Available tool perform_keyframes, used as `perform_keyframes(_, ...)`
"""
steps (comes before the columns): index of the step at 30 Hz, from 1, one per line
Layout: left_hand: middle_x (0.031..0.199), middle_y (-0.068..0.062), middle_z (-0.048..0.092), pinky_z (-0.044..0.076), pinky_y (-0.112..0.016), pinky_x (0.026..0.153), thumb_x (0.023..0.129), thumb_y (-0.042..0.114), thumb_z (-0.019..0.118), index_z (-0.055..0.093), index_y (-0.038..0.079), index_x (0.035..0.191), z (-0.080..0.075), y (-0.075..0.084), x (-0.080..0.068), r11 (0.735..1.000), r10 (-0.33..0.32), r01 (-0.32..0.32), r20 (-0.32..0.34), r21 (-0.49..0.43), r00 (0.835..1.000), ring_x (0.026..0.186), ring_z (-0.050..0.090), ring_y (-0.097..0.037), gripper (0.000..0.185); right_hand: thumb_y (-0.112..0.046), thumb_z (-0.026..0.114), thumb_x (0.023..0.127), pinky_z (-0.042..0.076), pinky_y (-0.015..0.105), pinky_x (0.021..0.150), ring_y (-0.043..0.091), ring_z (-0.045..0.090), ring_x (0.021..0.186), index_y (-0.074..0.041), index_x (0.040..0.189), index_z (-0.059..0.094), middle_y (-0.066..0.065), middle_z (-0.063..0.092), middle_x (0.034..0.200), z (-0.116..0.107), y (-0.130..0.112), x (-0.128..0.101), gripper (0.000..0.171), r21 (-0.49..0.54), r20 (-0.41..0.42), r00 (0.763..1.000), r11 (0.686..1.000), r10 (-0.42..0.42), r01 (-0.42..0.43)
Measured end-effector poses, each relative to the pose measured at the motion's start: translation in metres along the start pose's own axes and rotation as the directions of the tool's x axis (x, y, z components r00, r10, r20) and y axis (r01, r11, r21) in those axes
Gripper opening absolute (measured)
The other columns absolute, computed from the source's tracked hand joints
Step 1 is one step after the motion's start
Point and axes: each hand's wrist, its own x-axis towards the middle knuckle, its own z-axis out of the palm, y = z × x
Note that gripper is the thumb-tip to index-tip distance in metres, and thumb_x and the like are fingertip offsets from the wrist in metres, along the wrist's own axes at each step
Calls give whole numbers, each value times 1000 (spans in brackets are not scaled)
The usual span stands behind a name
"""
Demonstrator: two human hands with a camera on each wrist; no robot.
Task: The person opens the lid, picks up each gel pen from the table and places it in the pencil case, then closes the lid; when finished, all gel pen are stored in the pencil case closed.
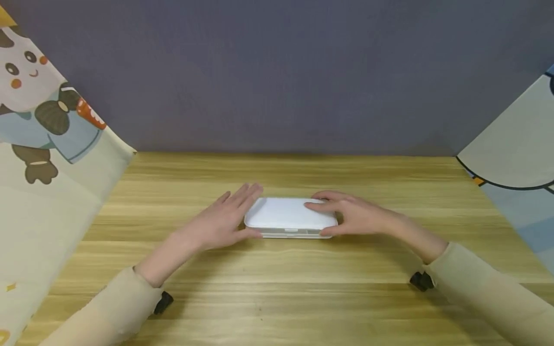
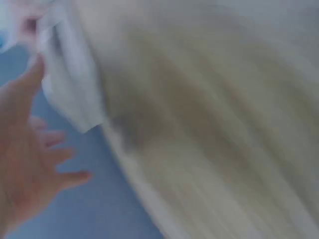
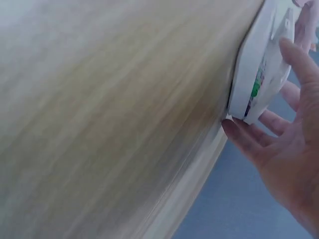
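Observation:
A flat white box (image 1: 285, 214) with rounded corners lies shut on the wooden table (image 1: 277, 288). My left hand (image 1: 220, 221) lies against its left end with fingers straight and the thumb at the front left corner. My right hand (image 1: 359, 216) spans the right end, with fingers curved over the lid and far edge and the thumb on the front right corner. The left wrist view is blurred; it shows the box (image 2: 70, 84) beside my left hand (image 2: 25, 164). In the right wrist view my right hand (image 3: 289, 149) cups the edge of the box (image 3: 259, 64), where a green mark shows.
A grey backdrop (image 1: 277, 72) closes the far side of the table. A cartoon-printed cloth (image 1: 43, 168) hangs along the left and a pale printed panel (image 1: 515, 158) along the right. Black camera mounts (image 1: 163, 302) sit at both wrists.

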Motion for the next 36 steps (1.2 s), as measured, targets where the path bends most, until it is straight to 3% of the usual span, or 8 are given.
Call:
perform_keyframes(3, 175, -5, 3, 18, -61, 129, 100, 71, 42, 10, 17, 167, 11, 1, 2, 984, 77, -70, -39, 161, 996, 163, 8, -28, 92, -53, 75, 89, 52, 57, 108, 38, 53, 141, -28, 155, 48, 17, 48, 158, 3, -2, -2, 75, -108, -23, 999, 993, -47, 45)
perform_keyframes(7, 175, -7, 12, 22, -58, 130, 103, 67, 37, 16, 16, 166, 23, -3, 2, 919, 197, -160, -69, 361, 978, 163, 15, -27, 83, -53, 70, 94, 55, 55, 105, 38, 55, 139, -28, 157, 44, 19, 48, 157, 9, -2, -5, 73, -248, -41, 989, 961, -140, 126)
perform_keyframes(11, 174, -10, 19, 27, -54, 130, 106, 59, 39, 21, 11, 165, 34, -6, 2, 858, 290, -229, -66, 461, 955, 161, 22, -27, 78, -54, 66, 96, 57, 53, 103, 38, 56, 138, -29, 159, 40, 20, 47, 158, 16, -2, -7, 72, -322, -55, 982, 934, -180, 153)
perform_keyframes(15, 173, -12, 21, 30, -50, 129, 108, 50, 39, 24, 7, 164, 42, -6, 3, 831, 318, -234, -87, 505, 944, 160, 27, -27, 72, -53, 65, 97, 57, 54, 103, 38, 56, 139, -30, 160, 38, 21, 46, 159, 20, -2, -10, 72, -336, -75, 981, 931, -177, 142)
perform_keyframes(27, 173, -12, 21, 30, -44, 130, 109, 46, 37, 23, 6, 164, 44, -5, 1, 806, 317, -220, -86, 549, 945, 160, 26, -28, 69, -53, 67, 96, 62, 48, 93, 38, 59, 136, -29, 158, 43, 22, 46, 159, 20, -6, -11, 71, -332, -109, 975, 932, -193, 147)
perform_keyframes(36, 173, -13, 19, 29, -45, 130, 110, 46, 36, 22, 5, 164, 41, -2, -1, 819, 307, -227, -68, 527, 949, 160, 24, -29, 69, -51, 67, 96, 61, 48, 96, 39, 56, 138, -27, 158, 41, 23, 44, 160, 21, -7, -13, 71, -292, -100, 979, 946, -179, 143)
